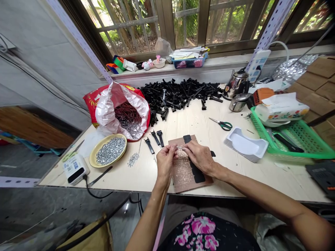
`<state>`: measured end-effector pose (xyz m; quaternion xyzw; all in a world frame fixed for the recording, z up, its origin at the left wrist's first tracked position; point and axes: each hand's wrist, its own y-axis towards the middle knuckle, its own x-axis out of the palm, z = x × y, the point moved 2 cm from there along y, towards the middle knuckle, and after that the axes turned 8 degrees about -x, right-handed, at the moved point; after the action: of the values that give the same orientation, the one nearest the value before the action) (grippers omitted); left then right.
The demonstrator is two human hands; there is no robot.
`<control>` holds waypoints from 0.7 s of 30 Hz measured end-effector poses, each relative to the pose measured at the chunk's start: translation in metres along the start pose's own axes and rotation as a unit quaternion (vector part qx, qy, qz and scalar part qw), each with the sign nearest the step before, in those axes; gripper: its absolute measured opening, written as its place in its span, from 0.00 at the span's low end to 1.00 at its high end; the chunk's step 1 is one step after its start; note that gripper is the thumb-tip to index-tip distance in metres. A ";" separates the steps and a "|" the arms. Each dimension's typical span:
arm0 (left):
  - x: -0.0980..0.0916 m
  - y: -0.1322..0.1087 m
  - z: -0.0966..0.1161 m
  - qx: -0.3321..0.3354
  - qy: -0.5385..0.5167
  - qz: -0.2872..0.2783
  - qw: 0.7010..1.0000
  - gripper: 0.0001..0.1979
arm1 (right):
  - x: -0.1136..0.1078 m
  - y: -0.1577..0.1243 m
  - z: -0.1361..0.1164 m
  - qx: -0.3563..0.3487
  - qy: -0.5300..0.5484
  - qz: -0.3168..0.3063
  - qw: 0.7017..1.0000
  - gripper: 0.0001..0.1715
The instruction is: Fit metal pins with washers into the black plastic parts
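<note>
My left hand (164,164) and my right hand (200,157) meet over a brown board (183,174) at the table's front edge. Both pinch a thin metal pin (179,148) between their fingertips, the fingers closed. A black strip (197,174) lies on the board under my right hand. Three black plastic clips (154,139) lie just left of the board. A few small silver nuts (133,159) are scattered next to them.
A yellow dish of silver nuts (108,151), a red-and-white bag of metal pins (123,113) and a big heap of black clips (180,94) fill the left and back. Scissors (222,123), a white tray (246,144), a green basket (293,139) and a kettle (237,83) stand right. A charger box (75,169) sits front left.
</note>
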<state>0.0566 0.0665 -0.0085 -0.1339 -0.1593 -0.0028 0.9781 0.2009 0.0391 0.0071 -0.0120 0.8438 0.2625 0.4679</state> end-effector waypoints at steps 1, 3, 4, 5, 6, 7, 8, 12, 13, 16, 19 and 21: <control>0.000 0.000 -0.001 0.010 0.006 0.002 1.000 0.12 | 0.001 0.000 0.001 0.008 0.017 0.005 1.000 0.12; 0.001 0.001 -0.004 0.019 0.017 0.004 1.000 0.12 | 0.002 0.000 0.001 0.014 0.039 0.015 0.999 0.10; 0.001 0.001 -0.004 0.021 0.023 0.007 0.999 0.12 | 0.001 0.000 0.001 0.011 0.039 0.018 0.999 0.10; 0.001 0.001 -0.004 0.024 0.029 0.009 0.999 0.12 | 0.001 0.000 0.000 0.007 0.030 0.019 0.999 0.10; 0.001 0.001 -0.004 0.027 0.036 0.011 0.999 0.12 | 0.000 0.000 0.000 0.001 0.013 0.017 1.000 0.11; 0.000 0.001 -0.004 0.030 0.043 0.012 0.999 0.12 | 0.000 0.000 -0.001 -0.004 -0.008 0.013 1.000 0.12; 0.000 0.001 -0.004 0.032 0.049 0.012 0.998 0.12 | 0.000 -0.001 -0.001 -0.007 -0.028 0.008 1.000 0.14; -0.001 0.000 -0.004 0.029 0.052 0.008 0.998 0.12 | 0.002 -0.001 0.000 0.003 -0.042 -0.010 0.999 0.16; -0.001 -0.001 -0.003 0.026 0.048 0.006 0.998 0.12 | 0.003 -0.001 0.001 0.005 -0.029 -0.012 1.000 0.15; -0.002 -0.001 -0.003 0.017 0.034 0.001 0.999 0.12 | 0.005 -0.001 0.001 0.001 0.001 -0.016 1.000 0.11; -0.002 -0.001 -0.001 0.010 0.025 -0.003 1.000 0.12 | 0.006 -0.001 0.002 0.003 0.001 -0.024 1.000 0.13; -0.002 -0.002 0.001 0.000 0.011 0.001 1.000 0.12 | 0.007 0.000 0.001 0.009 0.016 -0.025 1.000 0.14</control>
<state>0.0549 0.0649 -0.0080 -0.1342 -0.1482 -0.0036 0.9798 0.1983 0.0413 0.0012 -0.0331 0.8530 0.2431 0.4606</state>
